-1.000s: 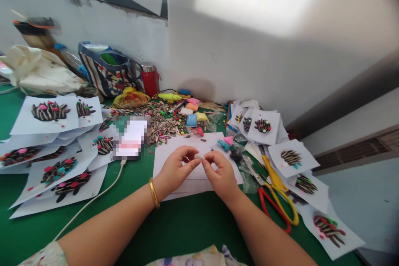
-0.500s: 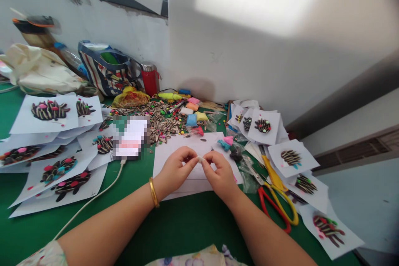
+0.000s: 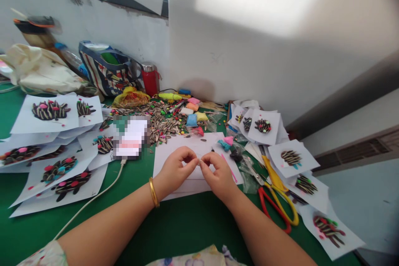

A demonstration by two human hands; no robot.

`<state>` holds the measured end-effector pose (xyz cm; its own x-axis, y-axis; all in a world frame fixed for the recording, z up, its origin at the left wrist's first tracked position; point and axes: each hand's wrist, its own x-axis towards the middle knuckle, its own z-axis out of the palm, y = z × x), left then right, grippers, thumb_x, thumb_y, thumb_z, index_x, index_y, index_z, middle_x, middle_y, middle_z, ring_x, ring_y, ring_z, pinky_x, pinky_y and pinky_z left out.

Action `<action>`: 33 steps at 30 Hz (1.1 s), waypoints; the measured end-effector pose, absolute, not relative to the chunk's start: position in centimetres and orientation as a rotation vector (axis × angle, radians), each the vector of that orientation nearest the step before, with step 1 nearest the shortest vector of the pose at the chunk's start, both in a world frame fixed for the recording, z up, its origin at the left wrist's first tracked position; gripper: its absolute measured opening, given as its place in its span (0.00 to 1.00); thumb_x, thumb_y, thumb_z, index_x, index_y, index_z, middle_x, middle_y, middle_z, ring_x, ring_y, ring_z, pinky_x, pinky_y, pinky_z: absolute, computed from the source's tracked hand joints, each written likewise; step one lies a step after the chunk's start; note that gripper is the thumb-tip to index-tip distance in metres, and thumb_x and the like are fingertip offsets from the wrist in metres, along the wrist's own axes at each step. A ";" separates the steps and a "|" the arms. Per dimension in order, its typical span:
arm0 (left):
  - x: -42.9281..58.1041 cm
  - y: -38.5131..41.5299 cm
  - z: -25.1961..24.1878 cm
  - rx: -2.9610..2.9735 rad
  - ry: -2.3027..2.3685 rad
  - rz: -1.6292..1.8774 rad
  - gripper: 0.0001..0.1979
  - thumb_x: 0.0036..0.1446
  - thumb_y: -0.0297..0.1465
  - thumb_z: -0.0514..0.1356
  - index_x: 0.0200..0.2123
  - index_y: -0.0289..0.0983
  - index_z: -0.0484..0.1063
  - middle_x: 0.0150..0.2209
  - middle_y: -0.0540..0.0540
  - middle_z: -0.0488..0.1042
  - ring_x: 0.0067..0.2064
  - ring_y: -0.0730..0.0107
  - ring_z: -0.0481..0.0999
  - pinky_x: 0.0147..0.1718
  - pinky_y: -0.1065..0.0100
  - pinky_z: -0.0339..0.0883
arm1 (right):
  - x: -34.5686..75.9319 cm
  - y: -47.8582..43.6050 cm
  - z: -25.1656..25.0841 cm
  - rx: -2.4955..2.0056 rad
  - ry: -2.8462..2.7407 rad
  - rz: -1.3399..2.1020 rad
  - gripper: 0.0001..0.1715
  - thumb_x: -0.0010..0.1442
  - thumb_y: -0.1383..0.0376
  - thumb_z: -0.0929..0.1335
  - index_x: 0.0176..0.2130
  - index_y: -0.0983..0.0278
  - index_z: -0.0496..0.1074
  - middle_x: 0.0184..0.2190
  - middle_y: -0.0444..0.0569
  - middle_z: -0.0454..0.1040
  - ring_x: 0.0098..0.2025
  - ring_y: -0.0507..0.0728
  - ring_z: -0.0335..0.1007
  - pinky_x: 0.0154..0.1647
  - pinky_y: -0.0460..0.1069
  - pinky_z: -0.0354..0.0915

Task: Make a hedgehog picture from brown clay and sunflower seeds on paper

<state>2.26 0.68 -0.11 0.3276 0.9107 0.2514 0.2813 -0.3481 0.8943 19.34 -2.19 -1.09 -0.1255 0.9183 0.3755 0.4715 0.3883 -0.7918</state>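
Over the white paper (image 3: 170,145), my left hand (image 3: 178,167) and my right hand (image 3: 217,173) meet, fingertips pinched together. Between the tips is something small and whitish, too small to name. A gold bracelet circles my left wrist. Beyond my hands a single seed lies on the sheet. A pink stick (image 3: 229,168) rests at the paper's right side, near a pink lump (image 3: 228,140) and a blue lump (image 3: 223,145) of clay.
Sunflower seeds (image 3: 163,122) are heaped behind the paper with clay packets. Seed pictures (image 3: 51,110) lie at left and right. Red-handled scissors (image 3: 274,210) and a yellow cutter (image 3: 274,174) are at right. A cabled phone (image 3: 131,137) lies left; a red flask (image 3: 150,80) stands behind.
My right hand has shifted slightly left and down against my left fingertips. Less of the whitish bit shows, and more of the pink stick is visible.
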 end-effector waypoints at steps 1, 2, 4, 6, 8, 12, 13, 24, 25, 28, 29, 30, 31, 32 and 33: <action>2.3 0.7 -0.1 1.806 1.057 1.030 0.08 0.59 0.33 0.59 0.29 0.36 0.70 0.30 0.49 0.71 0.33 0.70 0.70 0.35 0.68 0.64 | 19.4 -2.2 -1.1 -1.226 -1.749 0.618 0.07 0.62 0.66 0.65 0.31 0.61 0.67 0.29 0.43 0.68 0.33 0.54 0.64 0.37 0.49 0.60; 2.3 0.7 -0.1 1.792 1.051 1.032 0.08 0.59 0.35 0.59 0.31 0.36 0.71 0.31 0.49 0.71 0.34 0.70 0.70 0.35 0.68 0.65 | 19.4 -2.2 -1.1 -1.229 -1.737 0.612 0.08 0.63 0.66 0.65 0.30 0.61 0.67 0.28 0.43 0.68 0.33 0.53 0.64 0.36 0.49 0.60; 2.4 0.6 -0.1 1.764 1.041 1.022 0.09 0.59 0.37 0.60 0.35 0.36 0.72 0.33 0.48 0.73 0.35 0.70 0.71 0.36 0.67 0.66 | 19.4 -2.2 -1.0 -1.229 -1.709 0.608 0.08 0.64 0.66 0.65 0.30 0.61 0.68 0.28 0.43 0.68 0.33 0.53 0.63 0.36 0.49 0.60; 2.4 0.5 0.0 1.739 1.038 1.011 0.11 0.59 0.39 0.61 0.36 0.36 0.73 0.34 0.47 0.73 0.36 0.69 0.71 0.36 0.68 0.66 | 19.4 -2.3 -1.0 -1.219 -1.703 0.618 0.09 0.64 0.65 0.65 0.31 0.62 0.68 0.29 0.43 0.68 0.33 0.53 0.64 0.37 0.49 0.60; 2.3 0.5 0.1 1.718 1.042 1.008 0.11 0.59 0.38 0.60 0.33 0.36 0.72 0.32 0.48 0.72 0.35 0.70 0.71 0.35 0.68 0.66 | 19.3 -2.3 -1.0 -1.206 -1.731 0.630 0.08 0.65 0.65 0.65 0.32 0.62 0.69 0.30 0.44 0.69 0.34 0.53 0.65 0.38 0.49 0.61; 2.2 0.7 0.2 1.682 1.046 0.971 0.12 0.58 0.39 0.61 0.29 0.36 0.71 0.30 0.49 0.72 0.33 0.70 0.70 0.34 0.69 0.65 | 19.2 -2.3 -1.0 -1.213 -1.766 0.598 0.07 0.63 0.66 0.66 0.31 0.61 0.68 0.29 0.44 0.69 0.35 0.54 0.65 0.38 0.50 0.61; 2.2 0.8 0.1 1.661 1.043 0.962 0.13 0.57 0.39 0.61 0.29 0.35 0.72 0.30 0.48 0.72 0.33 0.70 0.70 0.33 0.69 0.65 | 19.3 -2.2 -1.1 -1.218 -1.763 0.588 0.07 0.63 0.66 0.66 0.31 0.61 0.68 0.29 0.43 0.68 0.34 0.54 0.64 0.37 0.49 0.60; 2.4 0.9 -0.5 1.443 0.954 0.992 0.15 0.55 0.43 0.63 0.33 0.36 0.71 0.31 0.49 0.72 0.34 0.71 0.71 0.34 0.68 0.66 | 19.3 -2.4 -1.0 -1.190 -1.761 0.612 0.08 0.64 0.64 0.66 0.32 0.61 0.69 0.29 0.44 0.70 0.34 0.54 0.66 0.38 0.50 0.62; 2.4 0.9 -0.5 1.441 0.962 0.992 0.15 0.55 0.43 0.63 0.33 0.36 0.71 0.31 0.50 0.72 0.33 0.71 0.70 0.34 0.69 0.66 | 19.3 -2.4 -1.0 -1.188 -1.760 0.606 0.08 0.64 0.64 0.66 0.32 0.61 0.69 0.29 0.44 0.70 0.35 0.54 0.66 0.38 0.50 0.62; 2.4 0.8 -0.5 1.465 1.003 0.964 0.15 0.54 0.43 0.64 0.33 0.35 0.71 0.30 0.50 0.72 0.33 0.71 0.71 0.33 0.69 0.66 | 19.5 -2.3 -1.1 -1.175 -1.719 0.562 0.05 0.64 0.64 0.65 0.37 0.61 0.71 0.33 0.46 0.72 0.37 0.55 0.67 0.41 0.51 0.64; 2.5 0.7 -0.5 1.488 1.014 0.943 0.14 0.54 0.42 0.64 0.33 0.35 0.72 0.30 0.49 0.73 0.33 0.71 0.71 0.33 0.69 0.66 | 19.6 -2.2 -1.2 -1.161 -1.709 0.554 0.05 0.64 0.64 0.66 0.40 0.60 0.72 0.34 0.46 0.72 0.38 0.55 0.68 0.42 0.52 0.64; 2.5 0.7 -0.5 1.522 1.023 0.921 0.13 0.54 0.41 0.63 0.33 0.36 0.72 0.30 0.49 0.74 0.32 0.71 0.71 0.32 0.69 0.66 | 19.6 -2.2 -1.3 -1.146 -1.708 0.553 0.07 0.64 0.64 0.66 0.42 0.60 0.72 0.35 0.47 0.73 0.38 0.56 0.68 0.43 0.52 0.64; 2.5 0.6 -0.6 1.564 1.032 0.903 0.11 0.54 0.39 0.63 0.33 0.36 0.72 0.30 0.49 0.74 0.32 0.71 0.71 0.32 0.70 0.65 | 19.7 -2.1 -1.4 -1.129 -1.715 0.558 0.09 0.64 0.64 0.67 0.44 0.60 0.73 0.35 0.47 0.73 0.39 0.56 0.68 0.44 0.53 0.65; 2.5 0.6 -0.6 1.614 1.041 0.887 0.09 0.54 0.37 0.62 0.32 0.36 0.73 0.29 0.50 0.74 0.31 0.71 0.71 0.31 0.70 0.65 | 19.7 -2.1 -1.4 -1.113 -1.727 0.566 0.10 0.63 0.64 0.67 0.45 0.60 0.73 0.36 0.47 0.73 0.39 0.56 0.69 0.44 0.53 0.65; 2.5 0.6 -0.6 1.667 1.049 0.876 0.07 0.54 0.35 0.61 0.31 0.36 0.73 0.28 0.50 0.74 0.31 0.72 0.70 0.30 0.71 0.64 | 19.6 -2.1 -1.4 -1.105 -1.738 0.577 0.10 0.63 0.64 0.68 0.45 0.59 0.74 0.36 0.47 0.74 0.39 0.56 0.69 0.44 0.53 0.65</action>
